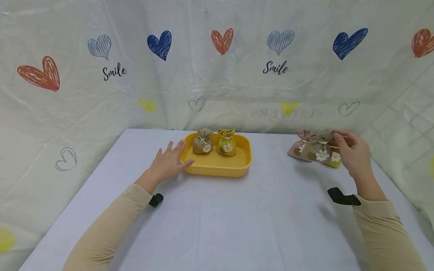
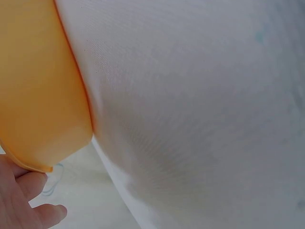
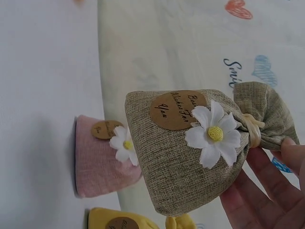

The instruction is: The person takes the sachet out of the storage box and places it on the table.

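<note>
The raised bag (image 3: pixel 167 162) is a flecked grey-brown weave with a cream tie (image 3: pixel 251 130), a brown label (image 3: pixel 177 110) lettered in black and a white flower (image 3: pixel 215 133) with a yellow centre; the next bag (image 3: pixel 100 164) is pink, the last bag (image 3: pixel 102 217) yellow. The tray (image 1: pixel 217 171) is yellow, its left bag (image 1: pixel 199 144) grey-brown and its right bag (image 1: pixel 223 142) yellow-green. The backdrop (image 1: pixel 210 79) is pale with red, blue and yellow hearts (image 1: pixel 159 45), the table (image 1: pixel 237 218) white, the sleeves (image 1: pixel 108 226) beige
</note>
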Demonstrator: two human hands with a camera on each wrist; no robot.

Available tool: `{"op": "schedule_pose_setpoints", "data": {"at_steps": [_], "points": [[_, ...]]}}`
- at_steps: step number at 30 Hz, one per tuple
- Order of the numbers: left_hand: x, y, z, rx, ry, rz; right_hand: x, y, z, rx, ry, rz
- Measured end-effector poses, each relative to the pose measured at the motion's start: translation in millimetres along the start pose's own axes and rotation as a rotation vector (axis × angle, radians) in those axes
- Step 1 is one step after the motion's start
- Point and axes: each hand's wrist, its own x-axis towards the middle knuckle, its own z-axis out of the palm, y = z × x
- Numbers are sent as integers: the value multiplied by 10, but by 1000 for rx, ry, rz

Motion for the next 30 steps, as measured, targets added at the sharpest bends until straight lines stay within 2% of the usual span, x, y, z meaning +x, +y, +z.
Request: {"op": "schedule_pose_setpoints", "data": {"at_steps": [13, 22, 30], "points": [[8, -14, 15, 2, -1, -3, -15, 110, -240, 84, 73, 18], [9, -6, 14, 4, -1, -1, -51, 184, -414, 15, 96, 80], [9, 0, 13, 16, -6, -10, -55, 270, -534, 11, 151, 133]]}}
